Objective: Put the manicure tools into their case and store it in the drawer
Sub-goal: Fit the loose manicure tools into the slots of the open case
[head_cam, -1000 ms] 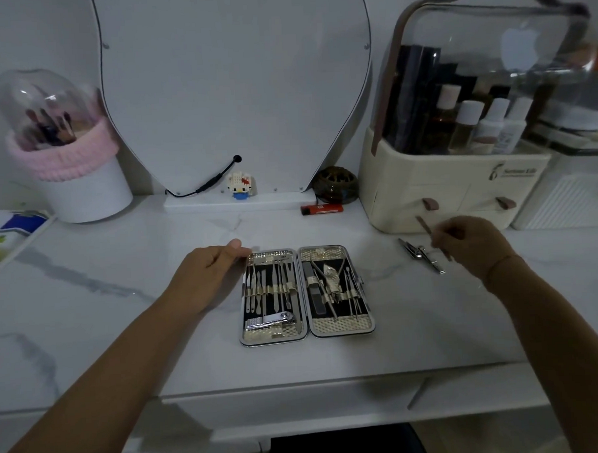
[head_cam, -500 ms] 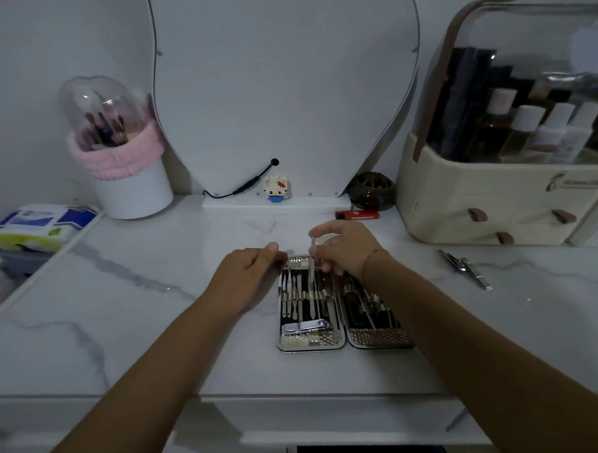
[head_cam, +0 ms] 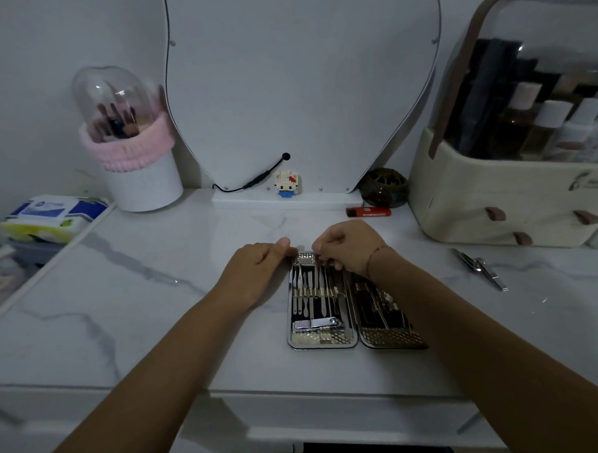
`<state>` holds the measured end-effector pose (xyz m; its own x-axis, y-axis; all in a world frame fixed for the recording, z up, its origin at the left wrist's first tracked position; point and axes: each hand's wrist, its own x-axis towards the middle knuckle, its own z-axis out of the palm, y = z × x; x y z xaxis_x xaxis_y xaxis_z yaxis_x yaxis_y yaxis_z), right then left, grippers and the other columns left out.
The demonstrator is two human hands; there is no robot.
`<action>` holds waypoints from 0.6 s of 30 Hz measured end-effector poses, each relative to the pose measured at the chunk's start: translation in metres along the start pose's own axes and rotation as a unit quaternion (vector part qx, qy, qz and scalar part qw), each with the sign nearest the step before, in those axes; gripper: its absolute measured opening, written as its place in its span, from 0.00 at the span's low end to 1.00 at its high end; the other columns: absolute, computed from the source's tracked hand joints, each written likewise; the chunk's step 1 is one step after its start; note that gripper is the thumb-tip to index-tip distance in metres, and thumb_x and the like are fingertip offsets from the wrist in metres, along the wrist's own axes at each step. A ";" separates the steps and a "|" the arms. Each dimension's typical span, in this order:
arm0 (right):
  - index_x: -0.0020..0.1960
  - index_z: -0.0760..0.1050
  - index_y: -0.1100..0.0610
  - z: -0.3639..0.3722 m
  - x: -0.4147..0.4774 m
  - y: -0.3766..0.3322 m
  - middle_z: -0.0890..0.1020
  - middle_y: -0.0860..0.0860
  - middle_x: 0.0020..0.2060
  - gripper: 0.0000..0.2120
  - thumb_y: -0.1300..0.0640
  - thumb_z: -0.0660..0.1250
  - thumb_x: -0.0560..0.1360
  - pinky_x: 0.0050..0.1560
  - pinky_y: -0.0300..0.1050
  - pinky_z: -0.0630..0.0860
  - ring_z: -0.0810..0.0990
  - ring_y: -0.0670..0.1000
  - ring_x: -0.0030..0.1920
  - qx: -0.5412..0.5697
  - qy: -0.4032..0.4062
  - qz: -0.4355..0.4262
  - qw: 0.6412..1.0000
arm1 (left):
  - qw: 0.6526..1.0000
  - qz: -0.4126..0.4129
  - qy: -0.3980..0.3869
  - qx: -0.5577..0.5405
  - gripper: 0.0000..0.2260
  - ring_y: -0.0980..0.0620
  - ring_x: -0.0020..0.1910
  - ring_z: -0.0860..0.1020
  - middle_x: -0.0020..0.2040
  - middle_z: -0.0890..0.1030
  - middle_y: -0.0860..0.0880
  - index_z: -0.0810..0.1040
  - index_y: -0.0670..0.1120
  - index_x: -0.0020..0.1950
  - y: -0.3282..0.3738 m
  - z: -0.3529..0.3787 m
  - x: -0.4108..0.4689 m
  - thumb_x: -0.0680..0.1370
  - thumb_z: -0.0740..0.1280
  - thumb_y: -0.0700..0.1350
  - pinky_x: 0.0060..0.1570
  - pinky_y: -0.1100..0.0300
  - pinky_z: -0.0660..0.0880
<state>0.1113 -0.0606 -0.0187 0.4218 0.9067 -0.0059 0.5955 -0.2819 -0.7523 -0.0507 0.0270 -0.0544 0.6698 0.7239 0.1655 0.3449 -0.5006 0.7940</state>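
The manicure case (head_cam: 323, 340) lies open and flat on the marble vanity top, both halves filled with slim metal tools under elastic bands. My left hand (head_cam: 258, 269) rests at the case's top left corner, thumb touching its rim. My right hand (head_cam: 346, 248) is over the top of the left half, fingers pinching a thin metal tool (head_cam: 316, 271) that stands among the others in the row. My right forearm covers part of the right half. Loose metal clippers (head_cam: 479, 268) lie on the top to the right.
A mirror stands at the back with a small toy figure (head_cam: 285, 182), a red lighter (head_cam: 369, 211) and a dark round jar (head_cam: 385, 186) at its foot. Cream cosmetics organiser (head_cam: 495, 197) at right, brush holder (head_cam: 134, 165) and wipes pack (head_cam: 50, 216) at left. Drawer front (head_cam: 333, 416) below the edge.
My right hand carried a thin tool from near the clippers leftward to the case and lowered it into the left half's row. My left hand stayed at the case's corner.
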 end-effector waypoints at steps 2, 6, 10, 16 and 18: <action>0.43 0.82 0.55 -0.001 0.000 -0.001 0.81 0.53 0.33 0.08 0.53 0.65 0.74 0.37 0.43 0.75 0.74 0.46 0.29 -0.042 -0.011 -0.027 0.999 | 1.000 -0.001 0.000 -0.004 0.19 0.55 0.55 0.77 0.56 0.82 0.50 0.81 0.51 0.57 0.000 0.000 0.000 0.80 0.53 0.56 0.52 0.63 0.68; 0.46 0.83 0.57 -0.004 -0.004 -0.004 0.84 0.56 0.43 0.12 0.51 0.65 0.74 0.48 0.50 0.77 0.78 0.51 0.39 -0.108 -0.030 -0.070 0.991 | 1.000 0.002 -0.001 -0.011 0.19 0.55 0.54 0.78 0.54 0.83 0.51 0.81 0.51 0.56 0.000 0.000 0.000 0.80 0.54 0.56 0.51 0.69 0.68; 0.47 0.81 0.59 -0.009 -0.009 -0.004 0.81 0.59 0.43 0.16 0.49 0.60 0.77 0.48 0.50 0.72 0.77 0.56 0.46 -0.197 -0.072 -0.119 0.970 | 1.000 -0.001 -0.001 -0.006 0.19 0.55 0.55 0.77 0.55 0.82 0.51 0.81 0.52 0.56 0.000 0.000 0.000 0.80 0.54 0.56 0.54 0.63 0.69; 0.52 0.81 0.57 -0.011 -0.019 0.006 0.78 0.54 0.41 0.13 0.53 0.59 0.78 0.47 0.46 0.71 0.74 0.50 0.45 -0.176 -0.056 -0.192 0.964 | 1.000 0.004 -0.002 0.000 0.19 0.57 0.53 0.77 0.53 0.82 0.53 0.81 0.52 0.56 0.001 0.000 -0.001 0.80 0.53 0.56 0.50 0.71 0.67; 0.55 0.79 0.55 -0.016 -0.023 0.012 0.77 0.45 0.41 0.11 0.56 0.61 0.77 0.46 0.36 0.71 0.73 0.43 0.43 -0.100 -0.008 -0.191 0.977 | 1.000 0.006 -0.002 0.005 0.18 0.57 0.52 0.76 0.52 0.81 0.55 0.81 0.52 0.56 0.001 -0.001 -0.001 0.81 0.53 0.55 0.49 0.73 0.66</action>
<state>0.1193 -0.0896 -0.0169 0.1339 0.9619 0.2384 0.8293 0.0229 -0.5583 -0.0516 0.0263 -0.0530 0.6768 0.7158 0.1720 0.3438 -0.5139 0.7859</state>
